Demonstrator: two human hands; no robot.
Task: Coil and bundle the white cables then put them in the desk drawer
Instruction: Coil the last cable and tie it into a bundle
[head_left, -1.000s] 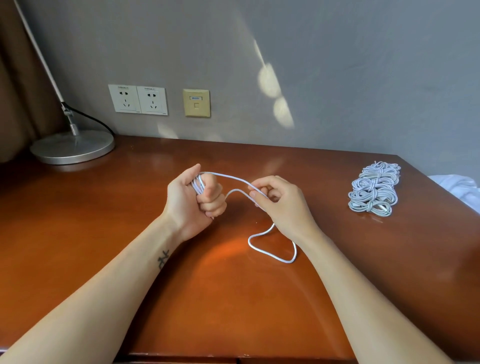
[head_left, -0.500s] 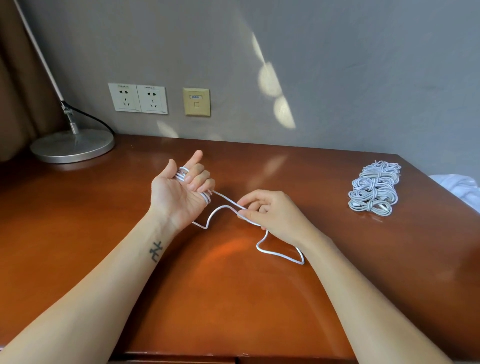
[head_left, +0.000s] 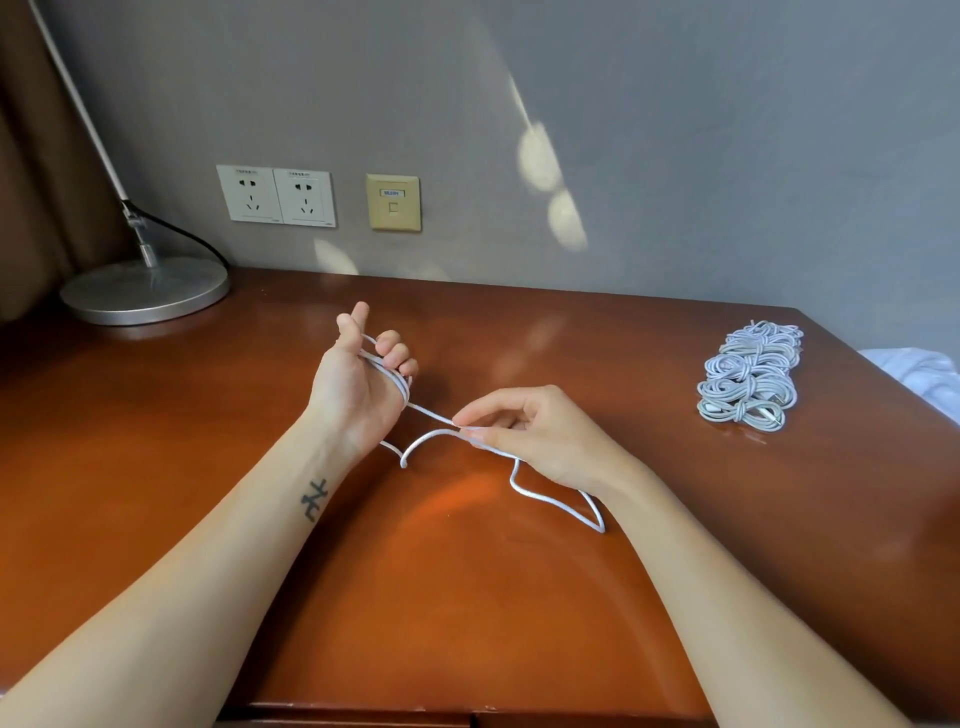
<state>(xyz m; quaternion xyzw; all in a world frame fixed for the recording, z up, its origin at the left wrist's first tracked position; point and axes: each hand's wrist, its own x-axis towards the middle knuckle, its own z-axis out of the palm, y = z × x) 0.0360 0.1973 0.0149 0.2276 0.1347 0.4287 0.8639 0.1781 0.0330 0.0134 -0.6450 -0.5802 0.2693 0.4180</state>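
A thin white cable (head_left: 540, 498) is wound in loops around the curled fingers of my left hand (head_left: 353, 387), which is turned palm up above the middle of the desk. My right hand (head_left: 535, 434) pinches the free length of the same cable between thumb and fingertips just to the right. The loose tail curves on the desk under my right wrist. A pile of coiled and tied white cables (head_left: 748, 375) lies at the right side of the desk. The drawer front is only a dark seam at the bottom edge.
The brown wooden desk (head_left: 467, 597) meets a grey wall. A lamp with a round metal base (head_left: 145, 291) stands at the back left. Wall sockets (head_left: 278, 195) sit above the desk. White cloth (head_left: 919, 371) shows past the desk's right edge.
My left hand has turned from a closed fist to palm up with the loops across its fingers. My right hand moved down and right, drawing the cable's free length out.
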